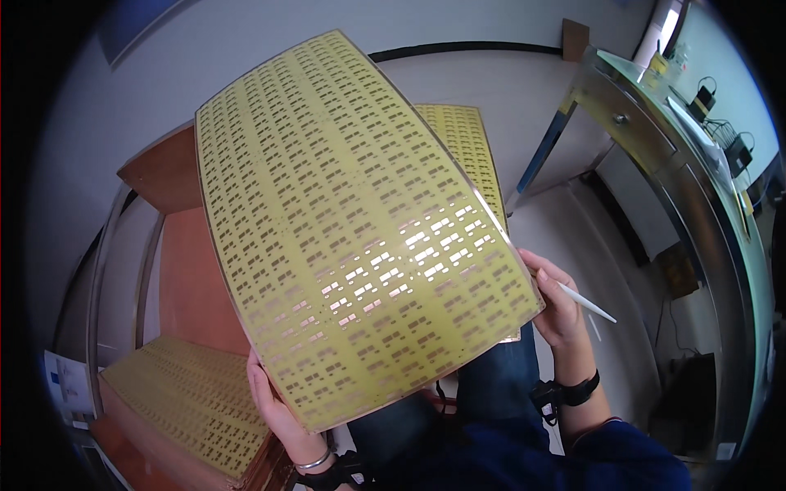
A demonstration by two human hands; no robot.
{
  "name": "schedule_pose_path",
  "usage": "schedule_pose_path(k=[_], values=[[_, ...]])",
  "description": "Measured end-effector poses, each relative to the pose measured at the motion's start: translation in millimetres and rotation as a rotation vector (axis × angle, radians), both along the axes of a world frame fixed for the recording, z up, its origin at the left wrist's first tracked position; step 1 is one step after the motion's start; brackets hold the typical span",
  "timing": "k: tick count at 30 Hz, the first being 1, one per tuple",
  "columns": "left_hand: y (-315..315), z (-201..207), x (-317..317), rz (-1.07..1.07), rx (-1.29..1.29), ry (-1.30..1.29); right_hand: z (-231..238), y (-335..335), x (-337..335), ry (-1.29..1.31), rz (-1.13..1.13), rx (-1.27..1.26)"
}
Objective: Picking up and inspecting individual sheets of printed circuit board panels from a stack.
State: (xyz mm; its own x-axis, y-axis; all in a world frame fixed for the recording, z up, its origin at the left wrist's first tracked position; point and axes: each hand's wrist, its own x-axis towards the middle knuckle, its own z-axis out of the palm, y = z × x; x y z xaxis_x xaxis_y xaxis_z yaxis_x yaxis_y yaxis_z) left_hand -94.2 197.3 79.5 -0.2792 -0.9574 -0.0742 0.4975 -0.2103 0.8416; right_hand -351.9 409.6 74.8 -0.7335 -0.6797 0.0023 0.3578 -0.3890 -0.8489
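A large yellow-green circuit board panel (344, 188), printed with rows of small copper pads, is held up and tilted in front of me. Light glints off the pads in its lower middle. My left hand (278, 413) grips its lower left edge. At the lower right corner, my right hand (559, 307) is closed on the panel and also holds a slim white pen-like tool (591, 305), which points outward to the right. The held panel hides some of the fingers of both hands. Partly covered behind it is another similar panel (467, 135).
To the lower left lies a stack of similar panels (184, 401) beside a reddish-brown board (196, 270) on a metal-framed rack (106, 286). A metal desk (647, 139) stands at the right, carrying black adapters (702, 102) and cables. My legs (499, 385) are below the panel.
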Motion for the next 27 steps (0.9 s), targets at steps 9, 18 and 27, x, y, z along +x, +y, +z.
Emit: schedule_pose_path(k=[9, 18, 27], values=[[-19.2, -7.2, 26.0, -0.147, -0.059, -0.328, 1.9, -8.7, 3.1, 0.123, 0.103, 0.246], [-4.3, -4.1, 24.4, 0.194, -0.206, -0.434, -32.2, 7.7, 5.0, 0.088, 0.324, 0.309], [-16.3, -1.4, 24.7, 0.003, -0.284, -0.486, -21.0, 0.3, -2.6, -0.007, 0.346, 0.184]])
